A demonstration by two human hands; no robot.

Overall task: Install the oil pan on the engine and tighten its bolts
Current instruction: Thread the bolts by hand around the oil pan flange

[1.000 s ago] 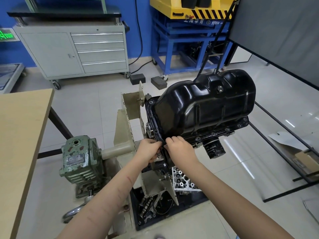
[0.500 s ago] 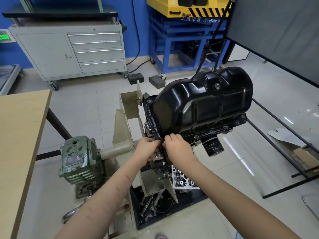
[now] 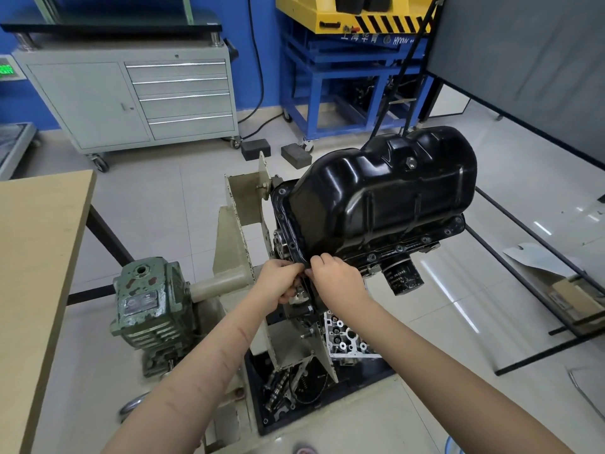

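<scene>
Sitting on the engine (image 3: 389,257) held in a beige stand (image 3: 235,244), the black oil pan (image 3: 386,194) lies tilted, its flange against the block with bolts (image 3: 398,248) along the near edge. Both hands meet at the pan's near-left corner: the left hand (image 3: 278,280) and the right hand (image 3: 337,276) have fingers curled at the flange, though what they pinch, if anything, I cannot tell. An oil filter (image 3: 403,278) hangs below the flange, a green gearbox (image 3: 150,303) stands left beside a wooden table (image 3: 36,257).
</scene>
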